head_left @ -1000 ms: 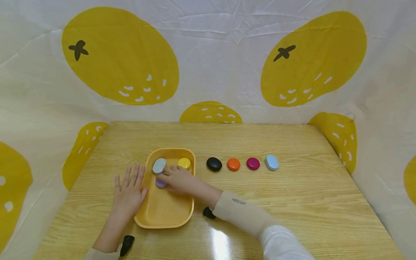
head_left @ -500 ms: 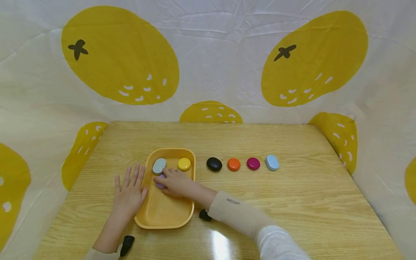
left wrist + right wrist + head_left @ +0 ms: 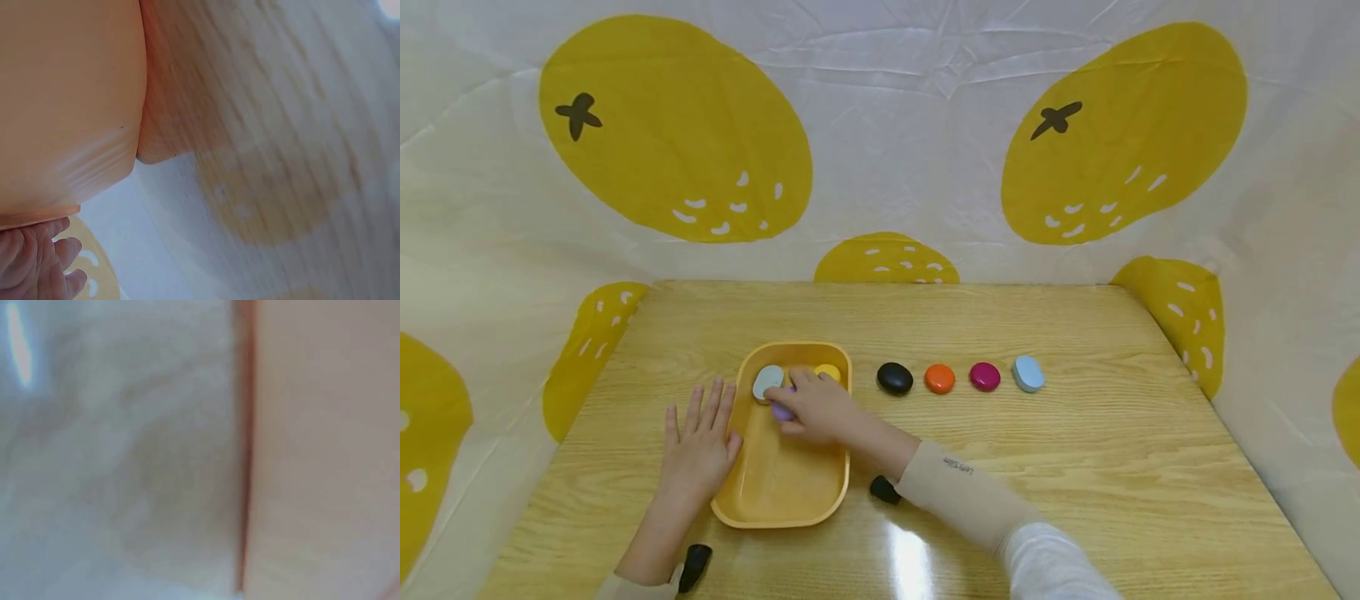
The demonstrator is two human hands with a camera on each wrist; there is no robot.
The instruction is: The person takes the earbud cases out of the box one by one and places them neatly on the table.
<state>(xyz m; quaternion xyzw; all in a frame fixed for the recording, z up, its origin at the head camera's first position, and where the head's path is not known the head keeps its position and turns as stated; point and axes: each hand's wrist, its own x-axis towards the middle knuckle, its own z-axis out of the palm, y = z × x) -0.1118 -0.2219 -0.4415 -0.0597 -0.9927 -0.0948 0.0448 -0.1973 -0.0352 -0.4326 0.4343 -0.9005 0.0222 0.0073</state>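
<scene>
My right hand (image 3: 822, 408) is inside the yellow-orange tray (image 3: 782, 493) in the head view, pinching a purple pebble-shaped piece (image 3: 782, 410) between thumb and fingers. A grey oval piece (image 3: 767, 382) lies at the tray's far left, close to my index finger. Partly covered by that hand, a yellow round piece (image 3: 830, 372) sits at the far right inside. My left hand (image 3: 698, 450) lies with fingers straight along the tray's left rim, its thumb touching it. In the left wrist view, the left fingers (image 3: 37, 259) are beside the tray wall (image 3: 69, 94).
Right of the tray, a row on the wooden table (image 3: 1075, 483) holds a black piece (image 3: 895, 378), an orange piece (image 3: 939, 378), a magenta piece (image 3: 985, 377) and a light blue piece (image 3: 1028, 374). A lemon-print cloth (image 3: 910, 150) hangs behind. The right wrist view is blurred.
My right hand has shifted right and slightly away from me with the purple piece, which now sits apart from its former spot; the yellow piece is now partly covered. The left hand stays still.
</scene>
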